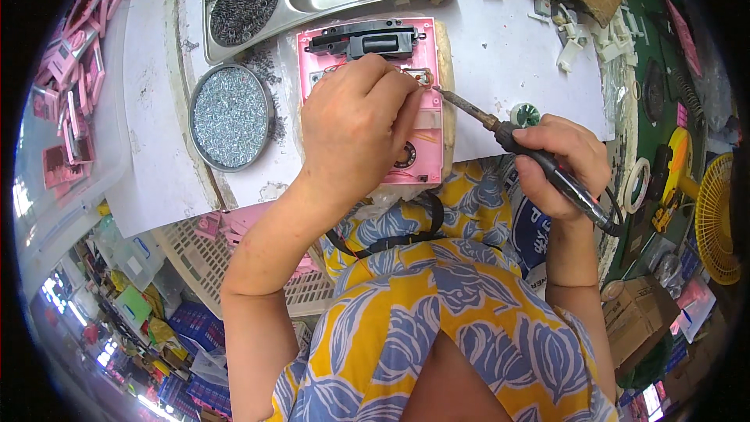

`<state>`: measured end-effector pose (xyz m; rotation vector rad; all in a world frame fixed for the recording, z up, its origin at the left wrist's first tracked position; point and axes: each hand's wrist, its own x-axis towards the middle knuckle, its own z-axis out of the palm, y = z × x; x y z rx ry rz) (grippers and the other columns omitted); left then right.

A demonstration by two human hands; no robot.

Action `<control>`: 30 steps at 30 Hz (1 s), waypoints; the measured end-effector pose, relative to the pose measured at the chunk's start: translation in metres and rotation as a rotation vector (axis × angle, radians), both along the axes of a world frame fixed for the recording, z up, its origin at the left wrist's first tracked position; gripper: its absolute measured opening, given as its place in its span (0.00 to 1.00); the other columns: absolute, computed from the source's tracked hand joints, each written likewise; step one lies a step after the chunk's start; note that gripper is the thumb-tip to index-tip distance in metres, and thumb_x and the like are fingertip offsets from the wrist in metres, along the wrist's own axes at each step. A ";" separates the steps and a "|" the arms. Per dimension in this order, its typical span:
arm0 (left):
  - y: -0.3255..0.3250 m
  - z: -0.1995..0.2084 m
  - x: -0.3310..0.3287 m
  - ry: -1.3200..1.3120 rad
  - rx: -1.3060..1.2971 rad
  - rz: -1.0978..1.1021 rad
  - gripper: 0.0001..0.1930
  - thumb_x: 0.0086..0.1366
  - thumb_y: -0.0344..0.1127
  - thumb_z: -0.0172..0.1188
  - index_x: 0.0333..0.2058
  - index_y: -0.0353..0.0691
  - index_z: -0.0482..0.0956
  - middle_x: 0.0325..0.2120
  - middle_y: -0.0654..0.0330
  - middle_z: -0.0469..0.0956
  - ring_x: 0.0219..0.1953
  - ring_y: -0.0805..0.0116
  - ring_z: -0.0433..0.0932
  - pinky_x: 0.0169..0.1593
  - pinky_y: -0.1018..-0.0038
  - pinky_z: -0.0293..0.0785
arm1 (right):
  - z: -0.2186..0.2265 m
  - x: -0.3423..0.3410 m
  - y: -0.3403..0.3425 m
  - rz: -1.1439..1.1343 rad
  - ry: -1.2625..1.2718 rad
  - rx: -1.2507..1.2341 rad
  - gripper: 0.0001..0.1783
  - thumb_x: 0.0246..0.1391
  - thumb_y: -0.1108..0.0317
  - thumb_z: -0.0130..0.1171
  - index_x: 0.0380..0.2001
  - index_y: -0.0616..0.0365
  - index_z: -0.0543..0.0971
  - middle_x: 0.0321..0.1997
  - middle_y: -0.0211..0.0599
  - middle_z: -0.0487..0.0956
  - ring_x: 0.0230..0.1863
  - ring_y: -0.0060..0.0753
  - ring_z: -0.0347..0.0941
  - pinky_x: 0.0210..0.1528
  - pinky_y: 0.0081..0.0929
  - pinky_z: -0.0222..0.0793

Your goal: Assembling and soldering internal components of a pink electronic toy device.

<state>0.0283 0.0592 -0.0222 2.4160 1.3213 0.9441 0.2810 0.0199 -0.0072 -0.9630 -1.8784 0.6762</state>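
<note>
In front of me a pink plastic casing (424, 166) lies on a pale pad, with a black mechanism block (383, 44) along its far side and a small circuit board (419, 76) with thin wires at its right. My left hand (351, 117) rests over the middle of the casing, fingers bent together in a pinch; what they grip is hidden behind them. My right hand (569, 158) grasps the black handle of a soldering iron (500, 129). Its tip points left, at or very near the small board's right end; contact cannot be made out.
Left of the casing stands a round dish (232, 117) of small metal pins. A metal tray (312, 19) with dark springs lies beyond. Small motors and white parts (578, 43) crowd the far right. A green-topped tin (525, 115) stands near the iron; a yellow fan (717, 219) is farther right.
</note>
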 end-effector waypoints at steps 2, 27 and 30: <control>0.000 0.001 0.000 0.016 -0.016 0.004 0.06 0.54 0.26 0.72 0.29 0.39 0.82 0.26 0.60 0.77 0.25 0.64 0.77 0.28 0.71 0.73 | 0.000 -0.002 0.000 -0.007 0.007 0.002 0.13 0.44 0.75 0.69 0.37 0.62 0.82 0.15 0.31 0.70 0.15 0.27 0.66 0.18 0.24 0.58; 0.000 0.002 0.001 0.054 0.003 0.012 0.06 0.55 0.29 0.71 0.29 0.41 0.81 0.26 0.61 0.77 0.26 0.61 0.78 0.29 0.69 0.72 | 0.001 -0.002 0.003 -0.010 -0.013 -0.033 0.12 0.46 0.71 0.69 0.37 0.61 0.83 0.17 0.32 0.73 0.15 0.27 0.67 0.19 0.24 0.60; 0.000 0.003 0.001 0.060 -0.004 0.017 0.05 0.55 0.29 0.71 0.29 0.41 0.81 0.26 0.61 0.77 0.26 0.62 0.77 0.29 0.69 0.72 | 0.002 -0.002 0.005 -0.005 -0.049 -0.002 0.13 0.46 0.71 0.69 0.37 0.61 0.83 0.18 0.34 0.75 0.16 0.27 0.68 0.20 0.23 0.61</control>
